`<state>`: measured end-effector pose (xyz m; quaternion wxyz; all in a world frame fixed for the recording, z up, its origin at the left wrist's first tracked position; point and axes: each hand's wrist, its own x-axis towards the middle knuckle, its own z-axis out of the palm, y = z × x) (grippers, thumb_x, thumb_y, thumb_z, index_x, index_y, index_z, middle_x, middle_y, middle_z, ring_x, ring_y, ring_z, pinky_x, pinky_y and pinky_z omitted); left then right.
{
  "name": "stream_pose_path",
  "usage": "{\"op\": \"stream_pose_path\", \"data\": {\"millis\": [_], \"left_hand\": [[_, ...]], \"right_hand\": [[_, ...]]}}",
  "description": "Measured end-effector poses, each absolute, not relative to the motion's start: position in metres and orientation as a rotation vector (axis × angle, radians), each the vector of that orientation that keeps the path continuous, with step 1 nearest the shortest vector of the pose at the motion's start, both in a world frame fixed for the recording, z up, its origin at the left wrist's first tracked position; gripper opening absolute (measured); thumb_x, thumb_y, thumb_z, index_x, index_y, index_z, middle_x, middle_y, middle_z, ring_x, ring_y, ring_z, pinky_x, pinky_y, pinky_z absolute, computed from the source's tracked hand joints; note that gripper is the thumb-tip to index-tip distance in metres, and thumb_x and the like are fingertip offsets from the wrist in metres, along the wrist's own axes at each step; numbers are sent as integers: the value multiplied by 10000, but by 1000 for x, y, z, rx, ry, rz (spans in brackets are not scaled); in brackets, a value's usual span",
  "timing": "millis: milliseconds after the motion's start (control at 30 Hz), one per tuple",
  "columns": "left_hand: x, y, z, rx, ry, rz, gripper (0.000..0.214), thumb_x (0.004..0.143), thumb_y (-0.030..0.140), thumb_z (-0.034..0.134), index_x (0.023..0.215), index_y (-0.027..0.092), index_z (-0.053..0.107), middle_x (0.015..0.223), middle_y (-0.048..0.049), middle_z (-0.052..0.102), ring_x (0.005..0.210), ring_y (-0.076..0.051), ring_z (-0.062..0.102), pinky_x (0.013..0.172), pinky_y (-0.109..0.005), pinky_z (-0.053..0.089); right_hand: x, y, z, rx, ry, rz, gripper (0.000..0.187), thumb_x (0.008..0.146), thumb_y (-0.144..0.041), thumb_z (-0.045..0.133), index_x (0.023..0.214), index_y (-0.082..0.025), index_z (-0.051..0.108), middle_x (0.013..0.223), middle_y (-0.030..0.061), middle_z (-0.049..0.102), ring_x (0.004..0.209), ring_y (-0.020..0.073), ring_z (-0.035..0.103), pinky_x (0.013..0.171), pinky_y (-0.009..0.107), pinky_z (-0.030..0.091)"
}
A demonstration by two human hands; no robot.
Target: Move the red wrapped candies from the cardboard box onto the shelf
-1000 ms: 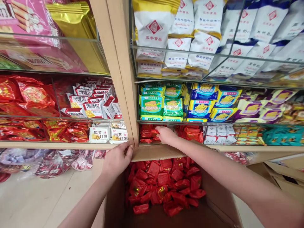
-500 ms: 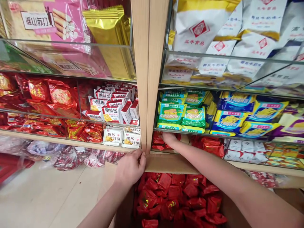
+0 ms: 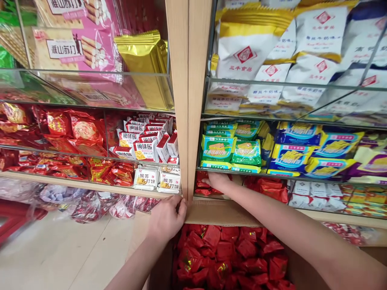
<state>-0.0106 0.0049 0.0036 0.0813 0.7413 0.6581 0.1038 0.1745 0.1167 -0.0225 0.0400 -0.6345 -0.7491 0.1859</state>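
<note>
My left hand (image 3: 168,217) is closed over the edge of an open cardboard box (image 3: 220,211), its fingers curled at the corner by the shelf post. Inside the box lie many red wrapped packets (image 3: 225,257), some with gold print. My right hand (image 3: 218,182) reaches into the lowest shelf compartment, under the green biscuit packs (image 3: 217,149). Its fingers look spread over red packets (image 3: 202,186) there, touching or just above them; the fingertips are partly hidden. Right of that wrist, more red packets (image 3: 269,189) fill the neighbouring compartment.
A wooden post (image 3: 189,100) divides the shelves. Clear panels (image 3: 256,83) front the rows. White packs (image 3: 145,178) sit left of the post, blue biscuit packs (image 3: 290,155) to the right. Bagged goods (image 3: 87,207) lie under the left shelf, on the tiled floor (image 3: 75,249).
The view has tilted up slightly, so shelves and box sit lower in the picture. My right hand's fingers have shifted a little over the red packets. My left hand keeps its hold.
</note>
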Motion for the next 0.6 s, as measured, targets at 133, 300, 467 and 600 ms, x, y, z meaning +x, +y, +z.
{"op": "stream_pose_path", "data": {"millis": [133, 300, 467, 600], "left_hand": [[-12, 6, 5, 2208, 1960, 303, 287, 827, 343, 290, 727, 225, 531, 716, -4, 633, 657, -151, 573, 540, -241, 279], [-11, 7, 6, 2191, 1966, 286, 310, 829, 364, 278, 742, 225, 541, 745, -12, 640, 676, -155, 580, 549, -237, 292], [-11, 8, 5, 2192, 2001, 238, 327, 827, 387, 264, 727, 231, 534, 760, -15, 645, 706, -175, 587, 552, -240, 297], [-9, 5, 8, 2198, 2001, 214, 328, 827, 389, 256, 755, 241, 540, 774, -17, 648, 705, -179, 587, 553, -240, 301]], "right_hand": [[188, 73, 9, -1792, -2382, 639, 442, 715, -487, 512, 1012, -162, 553, 1056, 115, 564, 970, 241, 517, 803, 330, 405], [199, -36, 26, -1194, -2372, 432, 235, 807, -340, 450, 955, -186, 549, 1102, 83, 525, 1040, 212, 428, 893, 362, 343], [172, -103, -80, -1064, -2517, 451, 105, 759, -284, 535, 842, -227, 565, 863, -5, 618, 762, 146, 541, 654, 210, 447], [139, -110, -160, -1251, -2566, 520, 342, 736, -275, 553, 1072, -240, 500, 987, 37, 599, 778, 177, 567, 649, 242, 465]]}}
